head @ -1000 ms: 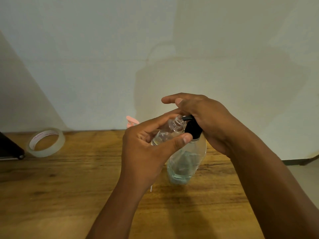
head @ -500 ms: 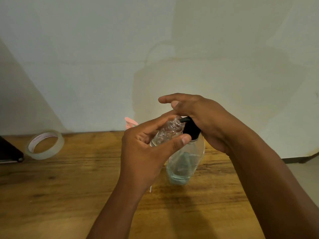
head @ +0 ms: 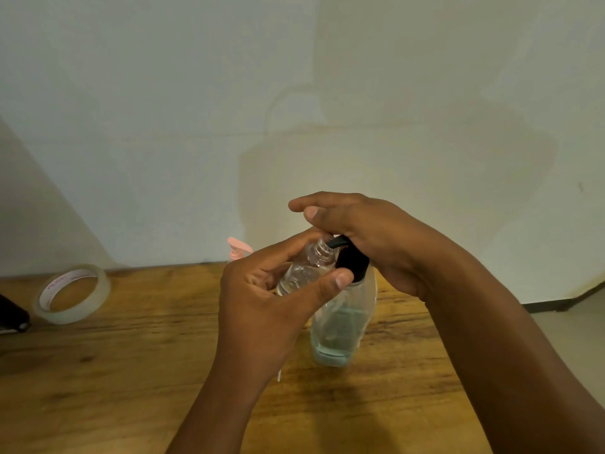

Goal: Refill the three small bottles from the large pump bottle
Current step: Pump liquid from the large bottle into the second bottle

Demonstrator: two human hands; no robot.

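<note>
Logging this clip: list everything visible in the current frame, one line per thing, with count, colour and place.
small bottle: 1, clear, tilted in the left hand with its open neck at the pump spout.
large pump bottle: 1, clear with a black pump and a little bluish liquid at the bottom, standing on the table at centre.
pink pump top: 1, pink, behind the left hand near the wall; its bottle is hidden.
tape roll: 1, clear with a white core, on the table at left.
dark object: 1, black, at the left edge, cut off.
table: 1, brown wood.
left hand: 1, grips the small bottle.
right hand: 1, rests on the pump head.
</note>
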